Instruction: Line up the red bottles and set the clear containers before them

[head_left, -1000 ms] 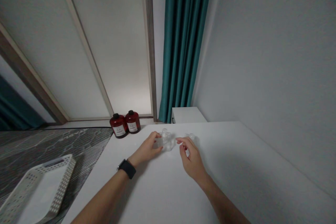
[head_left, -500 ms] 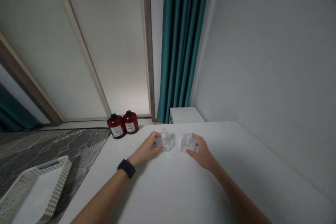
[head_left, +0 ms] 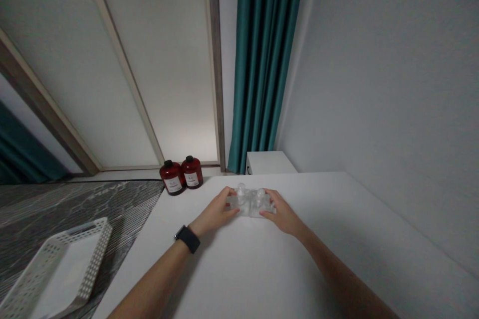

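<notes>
Two clear, square-based bottles with rounded stoppers stand side by side on the white table (head_left: 239, 269), touching or nearly so. My left hand (head_left: 219, 212) grips the left clear bottle (head_left: 244, 203) from its left side, thumb in front and fingers behind. Around the right side of the right clear bottle (head_left: 259, 204), my right hand (head_left: 282, 213) is closed in the same way. A black watch is on my left wrist.
Two dark red bottles with black caps, one (head_left: 173, 179) beside the other (head_left: 192, 173), stand at the table's back left corner. A white perforated basket (head_left: 92, 269) is left of the table. Behind it are a white cabinet (head_left: 270, 162) and a green curtain (head_left: 262, 70).
The right hand has brought its clear bottle leftward against or close to the left one, closing the gap between them. The camera view has shifted slightly.
</notes>
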Demonstrator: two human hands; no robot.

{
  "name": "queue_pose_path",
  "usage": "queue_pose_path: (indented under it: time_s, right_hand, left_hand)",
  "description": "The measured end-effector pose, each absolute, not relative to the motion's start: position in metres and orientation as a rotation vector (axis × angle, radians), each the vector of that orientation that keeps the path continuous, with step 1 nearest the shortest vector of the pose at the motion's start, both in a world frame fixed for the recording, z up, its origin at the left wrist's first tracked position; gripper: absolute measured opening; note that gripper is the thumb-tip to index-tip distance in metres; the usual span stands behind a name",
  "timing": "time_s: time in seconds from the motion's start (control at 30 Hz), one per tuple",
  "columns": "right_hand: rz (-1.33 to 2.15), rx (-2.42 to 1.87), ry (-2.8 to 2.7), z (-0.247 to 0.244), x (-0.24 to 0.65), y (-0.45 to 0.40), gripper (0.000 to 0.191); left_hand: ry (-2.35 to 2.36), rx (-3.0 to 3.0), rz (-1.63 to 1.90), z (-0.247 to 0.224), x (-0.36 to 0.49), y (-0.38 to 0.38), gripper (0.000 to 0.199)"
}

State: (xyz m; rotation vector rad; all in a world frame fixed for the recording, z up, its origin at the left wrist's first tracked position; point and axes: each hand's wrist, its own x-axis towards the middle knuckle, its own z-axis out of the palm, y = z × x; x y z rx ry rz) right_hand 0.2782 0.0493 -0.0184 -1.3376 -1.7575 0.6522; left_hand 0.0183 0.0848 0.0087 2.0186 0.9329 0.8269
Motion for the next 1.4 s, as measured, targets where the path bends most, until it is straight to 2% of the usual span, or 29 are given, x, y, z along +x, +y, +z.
queue_pose_path:
  time_s: [0.5,0.83,1.4]
  right_hand:
    - [0.68,-1.15,-1.845,-0.012,0.185,0.077,0.064]
    - [0.741,-1.057,-1.892,-0.011,0.096,0.105,0.066]
    - [0.797,-1.01,-1.982,-0.023,0.055,0.128,0.064]
  left_hand:
    - [1.187,2.044,0.951,0.026,-0.072,0.065,0.04]
    - [1.472,1.952,1.141,0.008,-0.14,0.065,0.051]
    - [1.617,1.753,1.244,-0.011,-0.165,0.078,0.054]
